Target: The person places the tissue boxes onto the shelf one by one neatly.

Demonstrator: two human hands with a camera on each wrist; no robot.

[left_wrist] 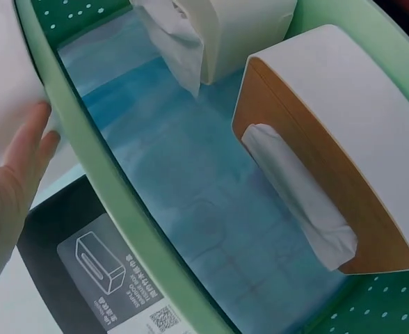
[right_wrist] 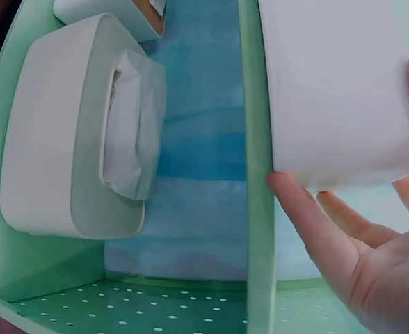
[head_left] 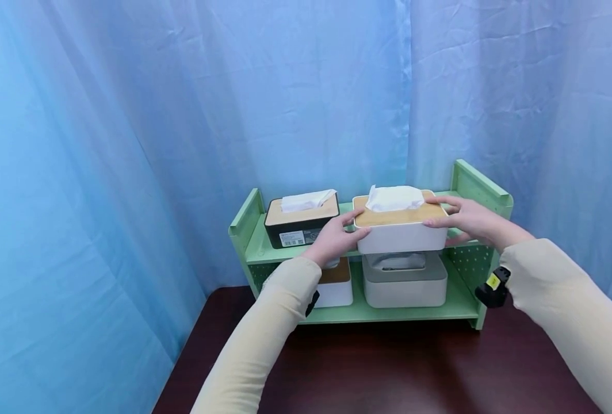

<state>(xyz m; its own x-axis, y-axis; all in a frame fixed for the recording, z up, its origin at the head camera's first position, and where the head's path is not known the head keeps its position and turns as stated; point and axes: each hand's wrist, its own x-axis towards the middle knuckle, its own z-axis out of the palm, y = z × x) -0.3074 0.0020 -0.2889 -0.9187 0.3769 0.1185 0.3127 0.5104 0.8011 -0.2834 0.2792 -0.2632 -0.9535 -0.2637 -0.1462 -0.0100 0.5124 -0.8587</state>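
Between both hands, at the right of the upper shelf, is a white tissue box point(head_left: 403, 238) with a light wooden lid and a tissue sticking out. My left hand point(head_left: 336, 237) grips its left end, with fingertips at the lid's edge. The right hand point(head_left: 474, 221) grips the right end, some fingers over the lid and others lower on the side. In the right wrist view, the box's white wall point(right_wrist: 340, 90) stands beside the shelf's green edge point(right_wrist: 258, 209), and a fingertip touches near its lower corner. The left wrist view shows only part of the left hand point(left_wrist: 13, 174).
A green two-tier shelf point(head_left: 264, 253) stands on a dark table point(head_left: 368, 368). A black tissue box point(head_left: 275, 233) with a wooden lid sits on the upper left. Below are a grey-lidded box point(head_left: 404, 292) and a brown-lidded box point(head_left: 337, 292). Blue curtains point(head_left: 306, 103) hang behind.
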